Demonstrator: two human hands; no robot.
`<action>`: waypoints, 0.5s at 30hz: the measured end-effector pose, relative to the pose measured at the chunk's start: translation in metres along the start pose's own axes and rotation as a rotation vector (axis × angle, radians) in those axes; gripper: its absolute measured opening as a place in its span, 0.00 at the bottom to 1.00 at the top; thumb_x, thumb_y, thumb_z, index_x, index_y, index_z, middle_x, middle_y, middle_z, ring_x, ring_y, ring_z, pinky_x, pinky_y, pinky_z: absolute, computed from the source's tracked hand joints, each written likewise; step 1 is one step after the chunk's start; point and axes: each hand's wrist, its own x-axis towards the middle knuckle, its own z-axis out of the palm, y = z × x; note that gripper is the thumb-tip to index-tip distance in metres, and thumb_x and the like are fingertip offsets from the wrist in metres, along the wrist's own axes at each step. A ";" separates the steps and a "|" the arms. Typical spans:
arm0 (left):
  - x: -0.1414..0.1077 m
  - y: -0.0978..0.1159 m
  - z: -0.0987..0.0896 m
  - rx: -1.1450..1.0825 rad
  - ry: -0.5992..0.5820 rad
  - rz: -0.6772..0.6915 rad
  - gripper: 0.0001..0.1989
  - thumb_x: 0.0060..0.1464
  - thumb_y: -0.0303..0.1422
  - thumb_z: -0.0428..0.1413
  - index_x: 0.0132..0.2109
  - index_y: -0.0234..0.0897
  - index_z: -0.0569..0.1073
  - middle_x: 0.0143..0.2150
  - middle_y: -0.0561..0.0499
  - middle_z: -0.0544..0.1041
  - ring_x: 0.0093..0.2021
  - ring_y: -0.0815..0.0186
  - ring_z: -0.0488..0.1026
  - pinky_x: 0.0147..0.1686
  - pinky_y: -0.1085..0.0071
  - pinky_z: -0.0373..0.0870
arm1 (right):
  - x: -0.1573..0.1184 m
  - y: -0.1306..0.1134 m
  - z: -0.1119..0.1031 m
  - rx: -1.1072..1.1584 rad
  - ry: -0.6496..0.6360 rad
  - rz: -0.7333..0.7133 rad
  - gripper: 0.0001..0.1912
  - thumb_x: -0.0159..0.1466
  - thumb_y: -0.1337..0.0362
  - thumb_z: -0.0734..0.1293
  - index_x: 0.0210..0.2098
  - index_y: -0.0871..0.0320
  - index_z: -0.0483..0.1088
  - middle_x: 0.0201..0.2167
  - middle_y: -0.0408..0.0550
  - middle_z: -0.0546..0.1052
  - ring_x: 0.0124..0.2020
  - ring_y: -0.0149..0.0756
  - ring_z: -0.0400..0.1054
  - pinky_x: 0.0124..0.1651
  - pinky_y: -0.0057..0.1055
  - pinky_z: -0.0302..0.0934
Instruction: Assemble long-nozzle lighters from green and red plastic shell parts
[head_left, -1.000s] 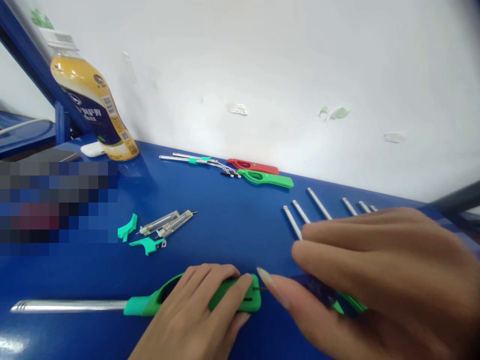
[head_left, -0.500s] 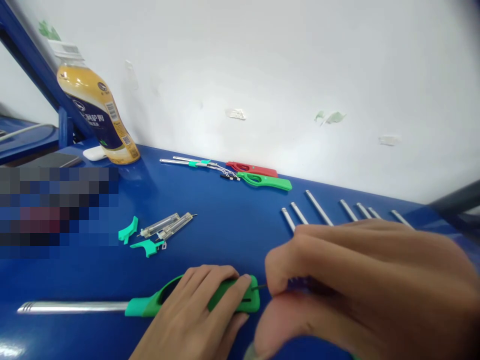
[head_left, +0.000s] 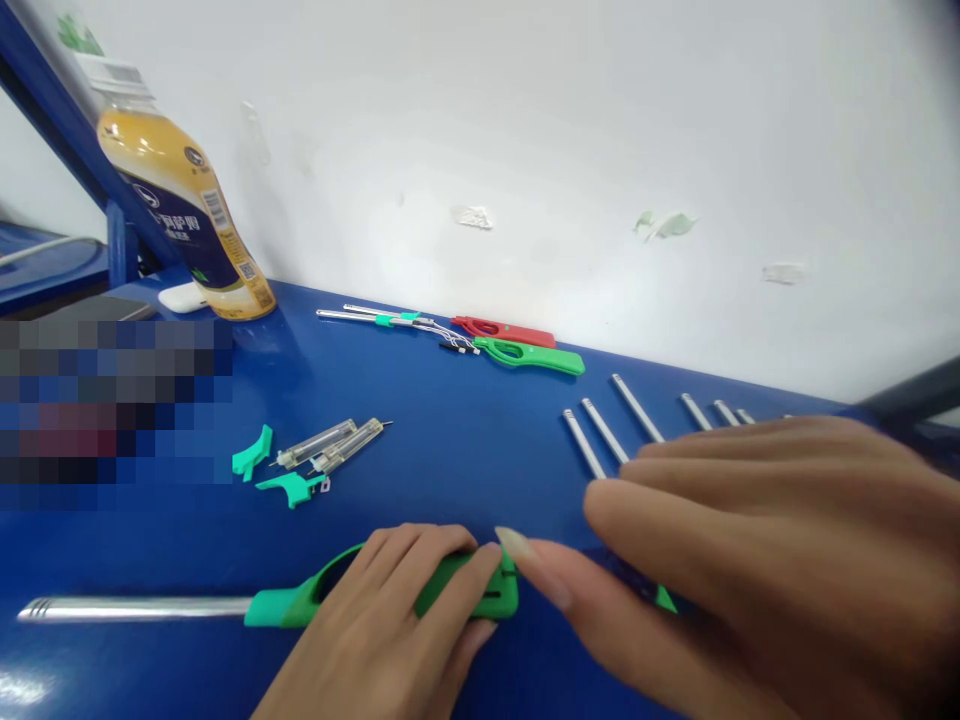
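- Evidently, the green lighter (head_left: 300, 604) lies flat on the tabletop (head_left: 480, 450) in the near foreground, its metal tube (head_left: 139, 609) pointing left.
- The person's left hand (head_left: 390, 610) is clamped over its handle, fingers across the top, thumb on the near edge.
- The right hand (head_left: 750, 570) is beside the handle's right end, thumb and fingers parted around a dark, green-ended tool (head_left: 665, 600); whether they grip it cannot be told.
- The lighter is probably light and stiff, a hollow plastic shell that would skid on the glossy surface unless pressed down.
- The broad handle looks the best hold; the tube, smooth and round, would likely roll or slip between fingers.
- Its slotted end may be the more delicate part, so firm but moderate pressure seems wise.
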 end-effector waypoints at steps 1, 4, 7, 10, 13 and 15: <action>0.000 0.000 0.000 0.012 0.001 0.000 0.17 0.77 0.34 0.44 0.65 0.43 0.71 0.54 0.48 0.83 0.49 0.57 0.82 0.49 0.60 0.81 | 0.000 -0.001 0.000 -0.052 0.008 0.007 0.28 0.77 0.57 0.63 0.20 0.52 0.59 0.13 0.36 0.57 0.14 0.29 0.51 0.24 0.36 0.45; -0.002 -0.001 0.000 0.027 -0.017 -0.002 0.16 0.77 0.34 0.47 0.65 0.44 0.71 0.54 0.48 0.83 0.49 0.57 0.83 0.49 0.59 0.82 | 0.000 -0.004 -0.002 -0.147 0.083 0.043 0.28 0.77 0.54 0.64 0.20 0.51 0.62 0.14 0.38 0.64 0.16 0.33 0.59 0.24 0.39 0.47; -0.001 0.001 -0.002 0.018 -0.021 -0.003 0.16 0.75 0.33 0.48 0.64 0.44 0.72 0.54 0.49 0.83 0.48 0.57 0.83 0.48 0.60 0.83 | 0.001 -0.009 -0.006 -0.125 0.092 0.029 0.19 0.74 0.66 0.63 0.25 0.50 0.71 0.23 0.37 0.78 0.22 0.32 0.70 0.26 0.36 0.58; 0.003 0.004 -0.003 0.027 -0.013 -0.029 0.17 0.73 0.29 0.49 0.62 0.45 0.74 0.52 0.50 0.83 0.47 0.58 0.83 0.49 0.60 0.83 | 0.004 -0.010 -0.009 -0.091 0.028 -0.031 0.18 0.75 0.66 0.61 0.31 0.50 0.76 0.23 0.36 0.77 0.22 0.29 0.70 0.26 0.31 0.61; 0.002 0.007 0.000 0.032 -0.015 -0.067 0.17 0.72 0.29 0.50 0.62 0.44 0.75 0.53 0.49 0.83 0.49 0.57 0.83 0.51 0.60 0.83 | 0.005 -0.009 -0.005 -0.045 0.057 -0.068 0.17 0.74 0.60 0.64 0.29 0.51 0.76 0.19 0.38 0.70 0.19 0.30 0.63 0.24 0.32 0.59; 0.000 0.007 0.005 0.032 -0.002 -0.082 0.16 0.73 0.31 0.51 0.62 0.45 0.75 0.54 0.49 0.83 0.50 0.57 0.82 0.52 0.60 0.82 | 0.003 -0.008 0.001 -0.041 0.101 -0.082 0.17 0.70 0.65 0.65 0.24 0.51 0.73 0.17 0.37 0.65 0.17 0.30 0.56 0.24 0.34 0.57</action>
